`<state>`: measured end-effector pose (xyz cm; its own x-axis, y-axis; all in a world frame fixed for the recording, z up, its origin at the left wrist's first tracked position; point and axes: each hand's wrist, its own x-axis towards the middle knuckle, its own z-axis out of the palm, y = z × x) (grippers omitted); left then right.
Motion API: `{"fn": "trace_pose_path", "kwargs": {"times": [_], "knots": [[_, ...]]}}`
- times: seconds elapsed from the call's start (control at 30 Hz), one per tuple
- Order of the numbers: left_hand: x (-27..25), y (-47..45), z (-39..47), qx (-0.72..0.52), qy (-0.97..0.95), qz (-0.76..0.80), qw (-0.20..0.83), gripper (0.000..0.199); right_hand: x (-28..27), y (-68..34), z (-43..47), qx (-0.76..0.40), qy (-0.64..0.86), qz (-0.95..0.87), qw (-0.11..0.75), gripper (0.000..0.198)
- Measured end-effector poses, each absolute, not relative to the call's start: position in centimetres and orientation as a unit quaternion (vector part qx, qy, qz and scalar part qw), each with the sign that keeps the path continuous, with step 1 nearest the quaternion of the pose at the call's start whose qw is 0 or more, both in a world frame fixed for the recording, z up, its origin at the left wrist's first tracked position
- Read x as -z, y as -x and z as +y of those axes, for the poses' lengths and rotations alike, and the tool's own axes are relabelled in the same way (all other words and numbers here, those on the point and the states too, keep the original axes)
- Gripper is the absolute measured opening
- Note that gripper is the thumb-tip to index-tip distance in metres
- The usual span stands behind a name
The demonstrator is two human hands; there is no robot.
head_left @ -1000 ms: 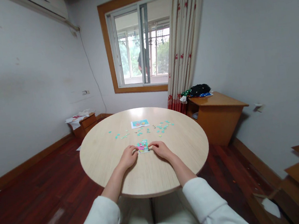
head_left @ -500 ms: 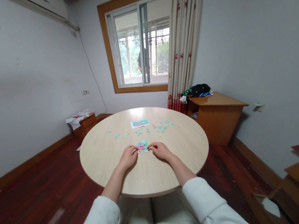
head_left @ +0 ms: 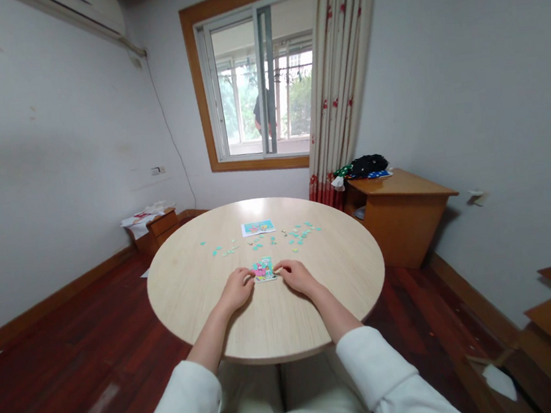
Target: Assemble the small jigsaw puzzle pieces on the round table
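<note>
A partly joined jigsaw puzzle point(head_left: 264, 270), pink, teal and yellow, lies flat on the round wooden table point(head_left: 274, 320). At its left edge, my left hand point(head_left: 238, 287) rests with curled fingers, the fingertips touching the pieces. My right hand point(head_left: 296, 277) is bent the same way at the right edge, thumb and fingers closed against it. Whether a loose piece is under either hand's fingertips is too small to make out. Farther back lies a picture sheet point(head_left: 258, 228) with a teal cartoon scene.
Loose teal puzzle pieces point(head_left: 303, 233) are scattered at the right, with several more pieces point(head_left: 216, 250) at the left. A wooden desk point(head_left: 402, 218) bearing a pile of cloth point(head_left: 368, 166) stands beyond the table's right side. A low cabinet point(head_left: 162, 226) with papers stands at the back left.
</note>
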<state>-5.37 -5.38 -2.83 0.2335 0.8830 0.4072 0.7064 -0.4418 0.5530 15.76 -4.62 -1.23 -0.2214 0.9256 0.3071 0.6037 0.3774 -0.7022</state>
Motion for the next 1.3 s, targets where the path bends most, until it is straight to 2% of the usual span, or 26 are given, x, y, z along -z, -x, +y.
{"fn": "trace_pose_path", "kwargs": {"times": [0.43,0.57,0.83,0.97,1.1,1.3], "knots": [[2.6,5.3,-5.5,-0.349,-0.773,0.514,0.129,0.022,0.7,-15.7,-5.2,-0.211,0.511,-0.763,0.335,0.027],[2.6,5.4,-5.5,-0.349,-0.772,0.515,0.132,0.022,0.2,-15.6,-5.6,-0.188,0.519,-0.779,0.298,0.029],[2.8,5.3,-5.5,-0.355,-0.763,0.523,0.131,0.023,0.0,-15.5,-5.9,-0.156,0.528,-0.787,0.278,0.034],[2.8,5.0,-5.8,-0.37,-0.752,0.535,0.109,0.025,0.1,-15.5,-5.8,-0.149,0.527,-0.79,0.276,0.031],[2.4,4.6,-6.5,-0.338,-0.791,0.507,0.058,0.023,0.0,-15.4,-5.9,-0.149,0.541,-0.776,0.289,0.037],[1.7,4.2,-7.2,-0.319,-0.796,0.514,0.026,0.026,-0.2,-15.4,-6.1,-0.132,0.549,-0.78,0.268,0.029]]}}
